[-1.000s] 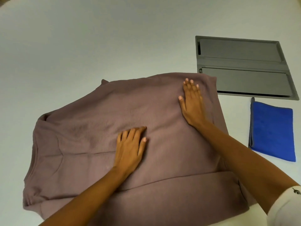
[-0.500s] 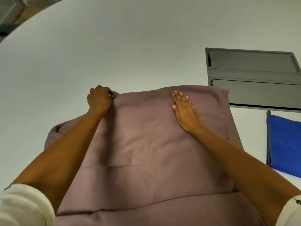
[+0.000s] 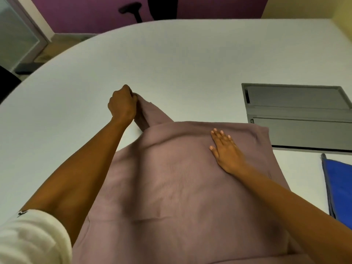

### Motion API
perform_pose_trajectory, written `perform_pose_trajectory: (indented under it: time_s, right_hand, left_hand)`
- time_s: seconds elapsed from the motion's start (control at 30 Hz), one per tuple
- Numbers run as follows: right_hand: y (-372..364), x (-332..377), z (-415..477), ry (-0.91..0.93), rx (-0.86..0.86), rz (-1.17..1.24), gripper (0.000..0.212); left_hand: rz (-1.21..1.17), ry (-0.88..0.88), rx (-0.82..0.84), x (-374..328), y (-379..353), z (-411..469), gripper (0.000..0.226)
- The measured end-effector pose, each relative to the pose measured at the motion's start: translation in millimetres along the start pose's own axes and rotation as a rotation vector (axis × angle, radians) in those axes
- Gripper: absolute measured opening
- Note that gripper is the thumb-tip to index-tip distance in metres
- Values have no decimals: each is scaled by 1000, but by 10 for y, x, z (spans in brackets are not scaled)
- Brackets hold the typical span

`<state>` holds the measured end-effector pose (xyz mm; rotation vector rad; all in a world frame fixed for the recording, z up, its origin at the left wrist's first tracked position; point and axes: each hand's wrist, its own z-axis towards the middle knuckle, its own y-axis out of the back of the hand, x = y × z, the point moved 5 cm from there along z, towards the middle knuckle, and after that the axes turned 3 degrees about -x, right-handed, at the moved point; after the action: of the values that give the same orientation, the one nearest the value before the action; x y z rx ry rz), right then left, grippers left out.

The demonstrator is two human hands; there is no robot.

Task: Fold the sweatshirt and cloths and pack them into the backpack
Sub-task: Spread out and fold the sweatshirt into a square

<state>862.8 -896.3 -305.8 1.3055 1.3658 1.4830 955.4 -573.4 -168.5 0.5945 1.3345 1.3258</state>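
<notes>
Your left hand point(image 3: 122, 105) is curled in a fist round a bunched end of the mauve sweatshirt point(image 3: 171, 187), pinching the fabric at its far left. Your right hand point(image 3: 226, 151) holds nothing: it lies flat on the cloth with the fingers straight and close together, pointing away from you.

Nearest you, a rolled white sleeve point(image 3: 32, 237) covers your left upper arm at the bottom left corner. The sweatshirt spreads over the white table point(image 3: 171, 63) right in front of you, and its near edge runs out of view at the bottom. Its long axis lies from you straight outward, with a shallow crease crossing it close to you. Your right palm presses the far right part of the body, just short of the far edge.

From the far left corner a narrow strip of fabric stretches outward and to the left, up to your left fist; whether it is a sleeve or a corner cannot be told. It points diagonally away from the body.

At the right edge lies a blue cloth point(image 3: 341, 189), apart from the sweatshirt and partly cut off. Beyond it, a grey panel point(image 3: 297, 115) is set in the tabletop, just beside the sweatshirt's far right corner. Past the table's curved far rim stand a dark chair point(image 3: 152, 8) and a purple wall point(image 3: 219, 8).
</notes>
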Motion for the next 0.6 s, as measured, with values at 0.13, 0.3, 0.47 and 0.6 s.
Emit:
perform_pose_trajectory:
  time_s: [0.13,0.3,0.47,0.6]
  right_hand:
    - [15,-118,16,-34,38,-21,62]
    - [28,-264,-10,-74,80,-27,100]
    - [59,-193,-14,-155,64,-20,65]
    - [11,-146,-59,-125,14,-6,78]
  left_hand:
    - [-263,21,-152,-180,278,281,18]
    - [-500,3,-230,-278,474,439,19]
    - [-492,-25,63,-256,26,-3,49]
    - [-251,107,285,-53,-568,-517,47]
